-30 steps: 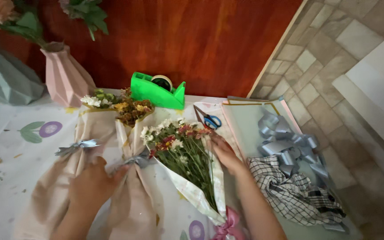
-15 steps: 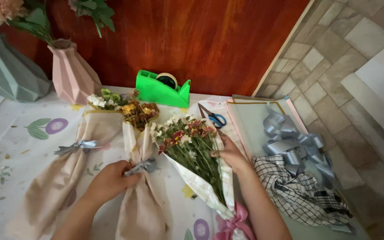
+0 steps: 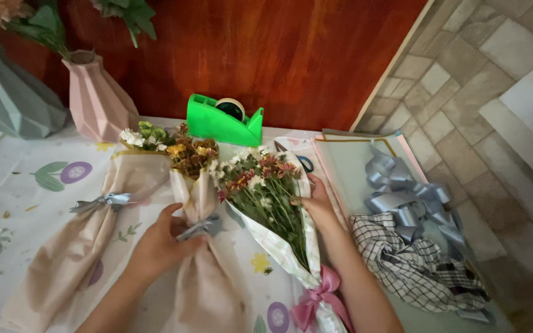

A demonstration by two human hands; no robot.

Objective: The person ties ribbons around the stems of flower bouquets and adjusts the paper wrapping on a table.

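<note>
— Red-brown wooden panelling [image 3: 291,55] is seen behind the table [image 3: 7,185], and stone-look tiles [image 3: 464,92] cover the floor to the right. A white cloth printed with purple flowers and green leaves is spread over the table. What is held?

— Three bouquets are laid side by side. The middle bouquet [image 3: 202,246], wrapped in beige paper, is gripped by the left hand [image 3: 158,243], fingers closed narrowly round the neck just at the grey ribbon tie [image 3: 198,227]. The right bouquet [image 3: 276,216], in pale patterned paper with a pink bow [image 3: 319,296] at its stem end, is touched at its upper edge by the right hand [image 3: 319,200]; the fingers are curled against the wrap, though whether it is truly clasped cannot be told.

— And the third?

— The left bouquet [image 3: 87,234] lies untouched, just beside the middle one, its flower heads touching.

— How should such a hold be done well?

— By judgement, the wraps should be gripped at the tied neck only, so the blooms are not crushed.

— What smaller things lie about?

— A pink faceted vase [image 3: 97,98] and a grey-green vase [image 3: 13,92] stand at the back; checked fabric [image 3: 402,259] and silver-blue ribbon [image 3: 402,197] lie on pastel paper sheets [image 3: 353,166]; a green tape dispenser [image 3: 223,120] sits behind the flowers; blue scissors [image 3: 305,163] are partly hidden
</note>
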